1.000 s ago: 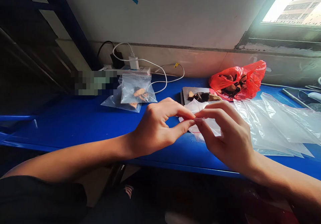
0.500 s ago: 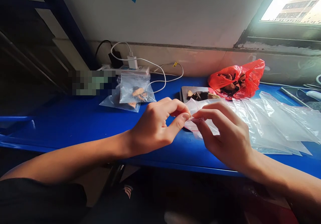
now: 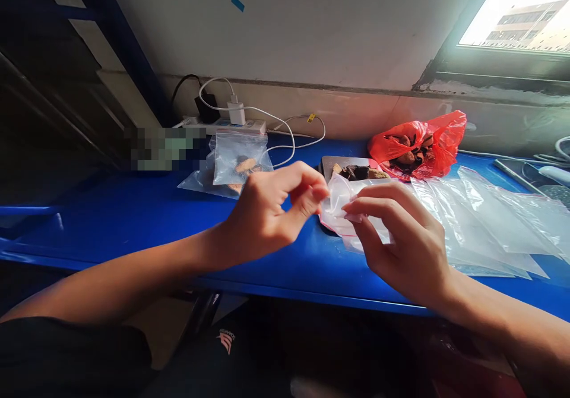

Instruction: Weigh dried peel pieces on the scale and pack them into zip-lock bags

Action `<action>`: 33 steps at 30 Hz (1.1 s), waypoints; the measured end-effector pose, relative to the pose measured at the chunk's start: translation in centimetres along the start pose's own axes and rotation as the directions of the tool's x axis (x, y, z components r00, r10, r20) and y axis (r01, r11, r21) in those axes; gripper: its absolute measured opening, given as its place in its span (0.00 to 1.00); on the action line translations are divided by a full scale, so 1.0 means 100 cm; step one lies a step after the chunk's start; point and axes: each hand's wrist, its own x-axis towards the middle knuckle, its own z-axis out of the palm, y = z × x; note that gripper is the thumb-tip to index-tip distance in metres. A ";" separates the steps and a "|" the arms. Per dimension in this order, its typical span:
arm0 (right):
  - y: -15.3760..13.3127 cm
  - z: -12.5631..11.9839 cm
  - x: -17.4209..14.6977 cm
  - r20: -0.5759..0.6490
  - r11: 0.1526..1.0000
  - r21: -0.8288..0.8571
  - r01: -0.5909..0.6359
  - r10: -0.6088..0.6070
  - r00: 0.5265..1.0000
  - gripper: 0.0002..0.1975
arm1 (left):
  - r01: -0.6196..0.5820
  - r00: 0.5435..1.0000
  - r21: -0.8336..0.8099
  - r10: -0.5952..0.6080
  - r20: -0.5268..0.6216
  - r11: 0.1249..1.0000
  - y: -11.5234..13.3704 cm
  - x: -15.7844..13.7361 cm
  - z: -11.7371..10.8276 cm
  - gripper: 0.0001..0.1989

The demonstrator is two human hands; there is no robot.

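Note:
My right hand (image 3: 396,226) pinches the edge of a clear zip bag (image 3: 336,208) with a pink seal line between thumb and fingers. Just left of it, my left hand (image 3: 280,208) has its thumb and index finger pressed together at the bag's left edge; whether any plastic is between them I cannot make out. Behind the bag, dark and tan dried chunks (image 3: 356,171) lie on a small flat scale (image 3: 328,165). A red plastic bag (image 3: 447,148) holding more brown chunks stands open beside the scale.
Several flat clear zip bags (image 3: 494,220) lie overlapping at the right of the blue table (image 3: 133,226). Filled zip bags (image 3: 227,157) rest at the back left, before a power strip (image 3: 253,126) with a white charger and cables. A phone-like dark slab (image 3: 516,172) lies far right.
My left hand has moved a little left, away from the fingers of my right hand. The right hand keeps its pinch on the zip bag, and the view has shifted slightly.

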 end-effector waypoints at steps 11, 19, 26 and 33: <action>0.003 -0.011 -0.001 0.068 0.908 0.403 -0.118 0.098 0.993 0.20 | 0.142 0.969 -0.240 -0.086 0.230 0.960 -0.022 0.022 -0.014 0.10; -0.006 -0.042 0.022 0.238 0.983 0.131 -0.127 0.093 0.967 0.11 | 0.010 0.984 -0.120 0.011 0.177 0.993 0.001 0.017 -0.020 0.06; -0.024 -0.054 0.050 0.281 0.997 -0.038 0.068 -0.055 0.958 0.06 | -0.135 0.952 0.181 0.178 -0.249 0.974 0.018 0.024 -0.022 0.09; -0.006 -0.041 0.043 0.184 0.995 0.091 0.041 -0.057 0.981 0.03 | -0.046 0.939 0.238 0.123 -0.322 0.970 0.004 0.035 -0.016 0.15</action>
